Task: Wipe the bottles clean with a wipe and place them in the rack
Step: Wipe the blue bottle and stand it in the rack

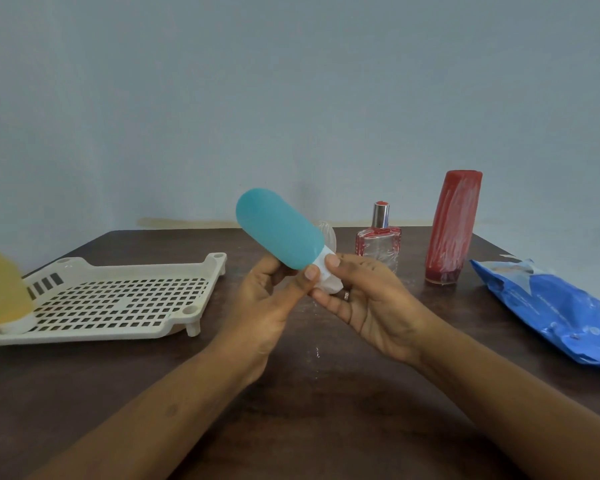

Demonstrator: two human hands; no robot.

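You've got the teal bottle up off the table in both hands, tilted, rounded end up and to the left, neck end down between your thumbs. Your left hand grips the lower body, thumb pressed on the front, the other fingers curled behind it and mostly hidden. Your right hand pinches the neck end through the white wipe, thumb on top, fingers underneath. The wipe bunches over the cap, so where cap ends and wipe begins is hard to tell.

Something clear peeks out behind the teal bottle; I can't make out what it is.

At the left, the cream rack sits on the table, with a yellow bottle at its left end, blurred and cut off by the frame edge. At the back right, a small red perfume bottle stands upright, and a tall red bottle stands near it, well apart from the rack. A blue wipes pack lies at the far right, its end cut off.
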